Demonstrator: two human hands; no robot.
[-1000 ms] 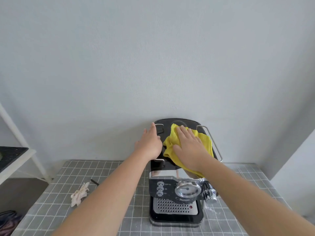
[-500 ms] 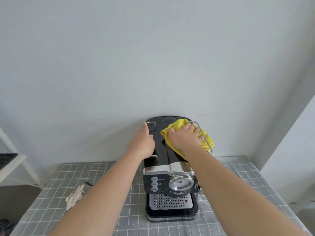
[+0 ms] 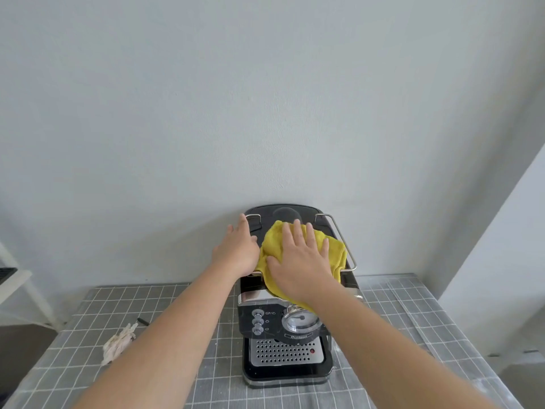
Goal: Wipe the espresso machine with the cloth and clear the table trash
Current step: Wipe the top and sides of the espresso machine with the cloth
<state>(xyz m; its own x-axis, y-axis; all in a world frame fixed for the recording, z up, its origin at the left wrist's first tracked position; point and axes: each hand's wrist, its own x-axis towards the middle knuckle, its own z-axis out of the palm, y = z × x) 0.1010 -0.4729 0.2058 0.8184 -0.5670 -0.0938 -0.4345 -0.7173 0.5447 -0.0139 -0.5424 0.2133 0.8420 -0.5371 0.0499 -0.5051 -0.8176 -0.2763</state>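
Here, a black glossy espresso machine is seen standing on a surface covered with a grey cloth ruled in a white grid, its back against a plain pale wall. The top is flat with rounded far corners and is edged by a thin bent metal rail. A chrome band runs across the front; below it sit three small round knobs in a column, a round glass-faced gauge, and a perforated steel drip plate.

A yellow cloth, soft and nubbly, is spread in rumpled folds over the top, its near edge hanging over the front. The right hand is laid flat on it, fingers straight and splayed, pressing rather than gripping. The left hand is rested open on the left side of the top, fingers extended toward the rail, closed on nothing.

Against half a second ago, the right hand is seen flattened and drawn nearer the front, where it had been bunched at the far right corner; the cloth is now spread wider. The left hand is held in much the same place.

A crumpled whitish scrap of trash is left lying on the surface, well left of the machine, a small dark stick just beyond it. A white shelf is glimpsed at the far left edge.
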